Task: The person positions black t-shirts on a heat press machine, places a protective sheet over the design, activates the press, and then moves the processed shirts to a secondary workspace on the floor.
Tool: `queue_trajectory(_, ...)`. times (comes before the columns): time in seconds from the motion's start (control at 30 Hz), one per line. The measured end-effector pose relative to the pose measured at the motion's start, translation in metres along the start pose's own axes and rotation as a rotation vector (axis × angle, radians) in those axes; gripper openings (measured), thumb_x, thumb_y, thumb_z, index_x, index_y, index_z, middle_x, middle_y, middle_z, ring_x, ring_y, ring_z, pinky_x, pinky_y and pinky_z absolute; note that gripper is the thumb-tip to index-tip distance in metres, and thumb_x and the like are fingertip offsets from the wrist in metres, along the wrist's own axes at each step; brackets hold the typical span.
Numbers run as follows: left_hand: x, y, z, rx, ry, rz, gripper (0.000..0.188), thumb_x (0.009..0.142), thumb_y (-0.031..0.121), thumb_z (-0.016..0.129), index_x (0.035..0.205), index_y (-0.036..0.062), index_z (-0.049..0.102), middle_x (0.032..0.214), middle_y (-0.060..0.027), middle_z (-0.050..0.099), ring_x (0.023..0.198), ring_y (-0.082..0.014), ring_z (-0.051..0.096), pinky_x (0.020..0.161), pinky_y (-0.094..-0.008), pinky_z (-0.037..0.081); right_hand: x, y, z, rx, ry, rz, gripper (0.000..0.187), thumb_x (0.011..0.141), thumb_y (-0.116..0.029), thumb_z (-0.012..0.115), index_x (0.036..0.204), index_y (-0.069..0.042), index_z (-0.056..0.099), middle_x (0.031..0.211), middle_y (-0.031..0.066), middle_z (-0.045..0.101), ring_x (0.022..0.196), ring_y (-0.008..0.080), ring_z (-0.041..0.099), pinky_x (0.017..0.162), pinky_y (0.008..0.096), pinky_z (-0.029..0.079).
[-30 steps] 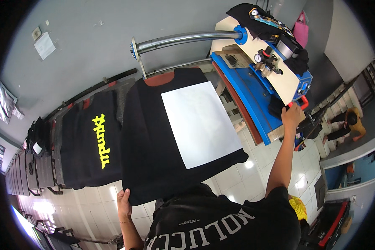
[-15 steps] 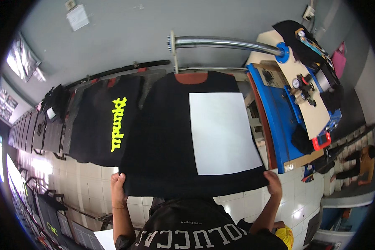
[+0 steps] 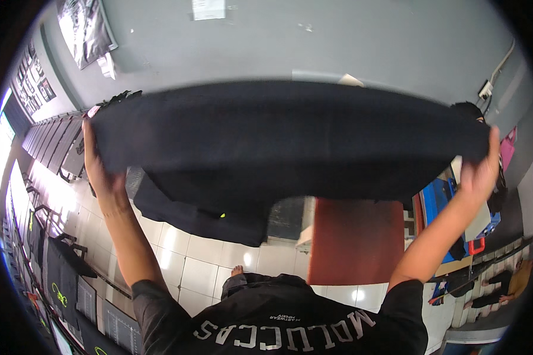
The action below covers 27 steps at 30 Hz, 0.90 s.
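A black T-shirt (image 3: 290, 142) hangs raised and stretched wide between my two hands, in front of the wall. My left hand (image 3: 105, 168) is closed on its left edge, fingers partly behind the cloth. At the opposite edge my right hand (image 3: 481, 168) grips it the same way. Below the raised cloth, a reddish-brown flat platen (image 3: 358, 242) lies bare. Another black T-shirt (image 3: 198, 219), with a speck of yellow print showing, is on the left, partly covered by the raised one. The white sheet cannot be made out behind the cloth.
The blue and beige press (image 3: 435, 198) stands at the right, largely hidden by the shirt and my arm. A row of dark platens (image 3: 53, 139) runs off at the far left. Black shirts with yellow-green prints (image 3: 59, 296) lie lower left. Another person (image 3: 515, 281) is at the far right.
Both hands have risen and spread apart, lifting the black T-shirt off the reddish platen. The white sheet that lay on it is out of sight. My view has shifted left.
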State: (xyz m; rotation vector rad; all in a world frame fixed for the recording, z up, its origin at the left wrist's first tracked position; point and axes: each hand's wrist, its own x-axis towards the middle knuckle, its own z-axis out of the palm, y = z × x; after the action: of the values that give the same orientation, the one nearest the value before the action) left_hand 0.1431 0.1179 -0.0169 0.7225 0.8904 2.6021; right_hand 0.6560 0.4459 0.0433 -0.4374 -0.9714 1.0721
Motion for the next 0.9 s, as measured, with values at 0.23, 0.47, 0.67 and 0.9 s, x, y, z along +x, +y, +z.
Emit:
queue_trajectory(0.23,0.239,0.014,-0.146,0.354,-0.027,-0.244,0.026,0.094,0.028,0.062,0.101,0.0027,0.064,0.098,-0.0064,0.067,0.09,-0.0169,0.062,0.088,-0.0316,0.047,-0.008,0.21,0.21,-0.197,-0.105,0.348,0.025,0.084,-0.024,0.075,0.098,-0.007,0.063,0.093,0.004,0.065,0.084,0.0156,0.062,0.076,0.0331,0.051)
queue_trajectory(0.47,0.358,0.029,-0.202,0.375,-0.012,-0.182,0.026,0.095,0.032,0.061,0.099,0.0066,0.063,0.094,-0.0028,0.065,0.086,-0.0141,0.057,0.082,-0.0333,0.042,-0.023,0.273,0.324,-0.018,-0.2,0.163,0.019,0.087,-0.021,0.072,0.093,-0.006,0.06,0.094,0.0045,0.063,0.087,0.0139,0.059,0.082,0.0312,0.046)
queue_trajectory(0.67,0.291,0.119,-0.216,0.348,0.005,-0.105,0.032,0.096,0.029,0.06,0.113,0.0023,0.062,0.104,-0.0042,0.065,0.095,-0.0136,0.059,0.088,-0.0293,0.044,-0.128,0.187,0.336,0.024,-0.248,0.081,0.016,0.094,-0.019,0.063,0.101,-0.005,0.06,0.102,0.0061,0.063,0.099,0.0162,0.058,0.093,0.0333,0.043)
queue_trajectory(0.9,0.179,0.107,-0.35,0.687,0.054,-0.353,0.028,0.097,0.03,0.06,0.104,0.0028,0.065,0.097,-0.0024,0.067,0.088,-0.0111,0.061,0.083,-0.0273,0.048,-0.33,0.216,0.255,-0.179,-0.094,0.388,0.013,0.095,-0.02,0.062,0.095,-0.008,0.055,0.096,0.0009,0.059,0.088,0.0108,0.057,0.081,0.0298,0.049)
